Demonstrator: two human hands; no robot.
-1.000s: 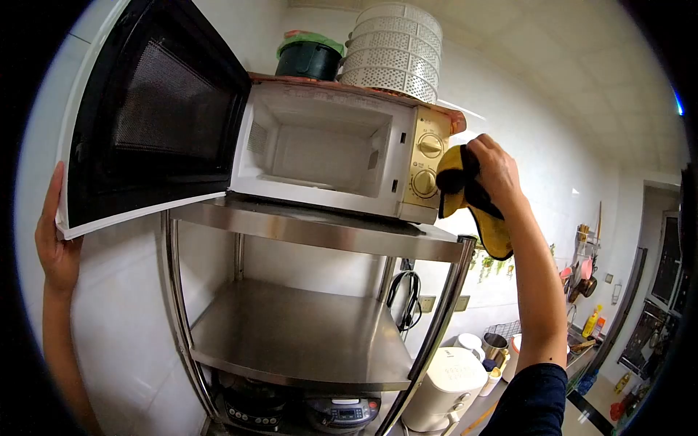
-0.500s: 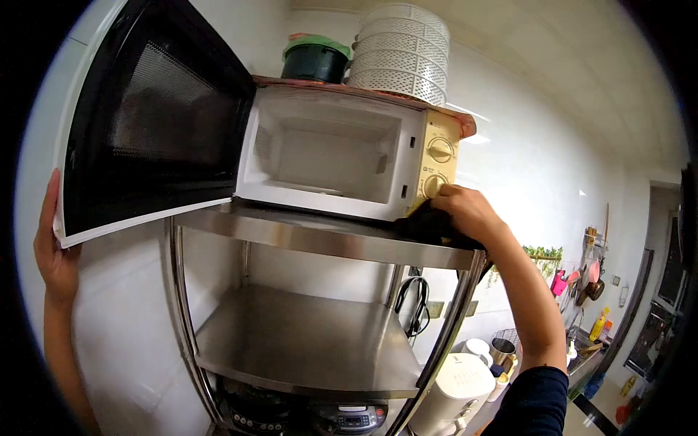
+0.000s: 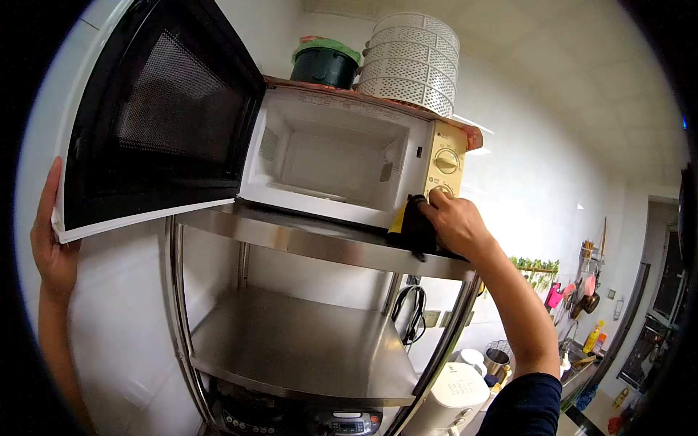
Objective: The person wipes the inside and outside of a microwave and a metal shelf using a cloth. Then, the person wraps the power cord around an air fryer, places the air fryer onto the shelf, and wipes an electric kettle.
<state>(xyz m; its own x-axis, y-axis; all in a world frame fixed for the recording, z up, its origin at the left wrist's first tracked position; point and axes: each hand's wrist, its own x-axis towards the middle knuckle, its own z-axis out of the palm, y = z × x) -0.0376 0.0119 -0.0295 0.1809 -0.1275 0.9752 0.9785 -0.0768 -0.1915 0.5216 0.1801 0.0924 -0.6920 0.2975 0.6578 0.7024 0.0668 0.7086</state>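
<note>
A microwave oven (image 3: 342, 211) stands on the top shelf with its door (image 3: 163, 109) swung wide to the left. Its cavity (image 3: 331, 160) is white and lit, with nothing visible standing inside. My left hand (image 3: 54, 247) grips the door's outer edge near the lower corner, partly hidden behind it. In my right hand (image 3: 458, 221) a black cloth (image 3: 417, 229) with a yellow part is pinched, bunched up and hanging down. This hand is in front of the cream control panel (image 3: 446, 156), covering most of the lower knob; the upper knob (image 3: 446, 161) shows.
On top of the microwave are a stack of white perforated baskets (image 3: 411, 62) and a dark green pot (image 3: 325, 65) with a green bag over it. A steel rack (image 3: 298, 341) carries appliances (image 3: 349, 421) lower down. A cream appliance (image 3: 456, 389) stands at the right.
My right hand has lifted the black cloth and shifted slightly left, so its yellow part now shows by the panel. My left hand stays on the door. The view has tilted slightly.
</note>
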